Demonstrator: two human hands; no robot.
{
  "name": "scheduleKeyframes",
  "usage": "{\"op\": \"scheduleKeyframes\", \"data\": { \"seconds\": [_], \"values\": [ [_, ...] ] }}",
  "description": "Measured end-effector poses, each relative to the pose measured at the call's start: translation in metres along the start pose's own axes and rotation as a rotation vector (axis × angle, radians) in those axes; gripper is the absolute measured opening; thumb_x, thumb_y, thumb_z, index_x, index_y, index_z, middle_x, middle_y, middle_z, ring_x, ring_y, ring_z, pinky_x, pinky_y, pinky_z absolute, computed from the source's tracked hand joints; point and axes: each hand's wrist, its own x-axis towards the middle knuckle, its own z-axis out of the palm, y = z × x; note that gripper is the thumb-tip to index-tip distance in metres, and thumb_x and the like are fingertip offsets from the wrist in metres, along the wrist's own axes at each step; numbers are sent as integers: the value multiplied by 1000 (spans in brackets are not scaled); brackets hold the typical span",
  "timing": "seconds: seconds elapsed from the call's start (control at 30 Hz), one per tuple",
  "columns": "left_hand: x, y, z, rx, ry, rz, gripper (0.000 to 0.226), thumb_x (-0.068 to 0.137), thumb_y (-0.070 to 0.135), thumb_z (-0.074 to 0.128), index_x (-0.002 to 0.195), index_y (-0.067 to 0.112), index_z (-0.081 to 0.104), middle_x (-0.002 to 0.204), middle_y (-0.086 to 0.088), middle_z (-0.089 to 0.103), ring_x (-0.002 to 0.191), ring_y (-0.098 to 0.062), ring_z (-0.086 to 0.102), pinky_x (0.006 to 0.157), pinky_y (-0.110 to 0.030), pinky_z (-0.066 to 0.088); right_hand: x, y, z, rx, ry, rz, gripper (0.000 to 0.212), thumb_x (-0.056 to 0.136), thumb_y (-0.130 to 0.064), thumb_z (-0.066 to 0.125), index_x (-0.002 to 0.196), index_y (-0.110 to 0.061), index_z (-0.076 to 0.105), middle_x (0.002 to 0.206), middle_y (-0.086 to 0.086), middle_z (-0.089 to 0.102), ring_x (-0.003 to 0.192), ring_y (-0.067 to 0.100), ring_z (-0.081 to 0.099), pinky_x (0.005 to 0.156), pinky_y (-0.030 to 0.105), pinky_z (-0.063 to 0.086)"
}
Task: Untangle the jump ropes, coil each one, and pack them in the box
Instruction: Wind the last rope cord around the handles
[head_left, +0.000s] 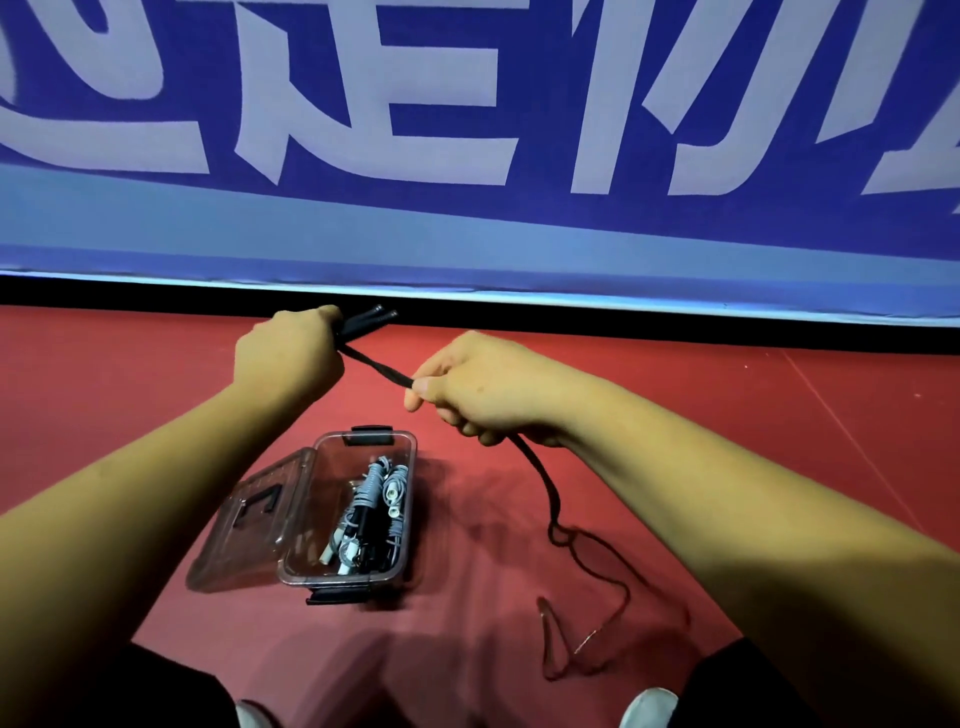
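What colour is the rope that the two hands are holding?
The rope is black; the head view shows it best.

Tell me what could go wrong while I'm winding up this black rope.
The tail of the black rope lies in loose crossed loops on the floor; drawing it through the right hand could tighten a knot. The box already holds coiled ropes, so a bulky coil may not fit or let the lid close.

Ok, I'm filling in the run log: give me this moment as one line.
left hand: grips black handles | right hand: pinches black rope | rope tail: on floor | box: open, grey ropes inside
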Motion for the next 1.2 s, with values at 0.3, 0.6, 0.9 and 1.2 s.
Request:
{"op": "scheduleKeyframes", "data": {
  "seconds": [0.3, 0.6, 0.9, 1.2],
  "values": [
    [-25, 25, 10, 38, -401, 252, 53, 71, 80, 62, 75, 28, 54, 73, 3, 57, 74, -28, 56, 69, -32, 49, 3, -4, -25, -179, 235, -231, 18, 89, -22, 65, 78, -11, 75, 55, 5, 52, 49, 11, 37, 46, 22, 29],
    [-58, 60, -28, -218, -522, 711, 24, 83, 28, 62, 65, 28, 45, 55, 7, 49, 54, -7, 48, 56, -26, 36, 16, 20, -60, -317, 428, -227, 21, 94, -22, 59, 81, -12, 72, 75, 3, 68, 70, 20, 58, 65, 27, 42],
    [-44, 53, -51, -1204, -404, 214, 39, 88, 9, 67, 120, 30, 57, 58, 1, 45, 44, -17, 35, 41, -22, 30, 27, 60, -44, 63, 164, -17, 18, 98, -25, 55, 81, -18, 59, 59, 2, 44, 46, 13, 30, 46, 22, 24],
    [-6, 23, -21, -532, -151, 110, 21, 79, 15, 68, 97, 25, 64, 74, -1, 60, 64, -26, 57, 59, -32, 47, 32, 30, 5, -175, 187, -148, 27, 98, -21, 48, 79, -7, 62, 56, -1, 43, 48, 13, 36, 50, 27, 30]
  ]
}}
